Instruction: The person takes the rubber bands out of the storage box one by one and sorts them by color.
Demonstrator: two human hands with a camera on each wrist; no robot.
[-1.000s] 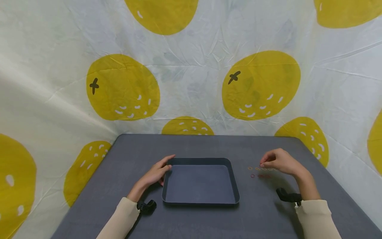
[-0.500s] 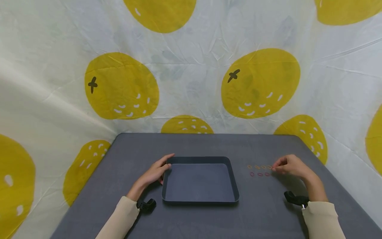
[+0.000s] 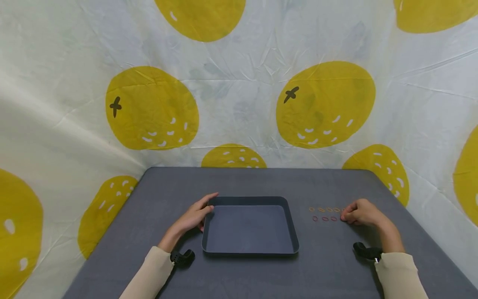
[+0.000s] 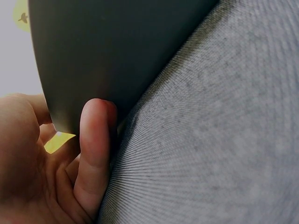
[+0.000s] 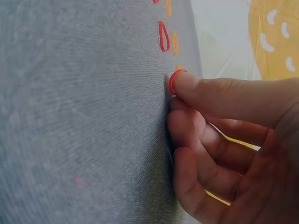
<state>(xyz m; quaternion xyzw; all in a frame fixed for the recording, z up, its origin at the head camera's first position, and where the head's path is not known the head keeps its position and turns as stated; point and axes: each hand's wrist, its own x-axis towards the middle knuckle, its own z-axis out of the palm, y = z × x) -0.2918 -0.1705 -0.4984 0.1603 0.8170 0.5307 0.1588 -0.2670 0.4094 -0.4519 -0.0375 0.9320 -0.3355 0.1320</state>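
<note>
A dark grey rectangular tray (image 3: 250, 253) lies on the table, with nothing inside it. At its left wall my left hand (image 3: 192, 216) grips it, thumb over the rim and other fingers against the outer side, as the left wrist view also shows the tray wall (image 4: 93, 56). Right of the tray, my right hand (image 3: 361, 212) pinches a red rubber band (image 5: 172, 85) between thumb and fingers, low at the tabletop. Beyond it lie another red rubber band (image 5: 161, 35) and a yellow rubber band (image 5: 175, 43). Bands form two rows, yellow behind red; the hand hides part of the yellow row.
The grey cloth-covered table (image 3: 242, 278) runs back to a white curtain (image 3: 239, 99) printed with yellow fruit. Black wrist cameras sit on both wrists, the right one (image 3: 366, 251) hanging just above the table.
My right hand has moved right along the yellow row, then slightly nearer, to the end of the red row. The left hand and the tray have stayed put.
</note>
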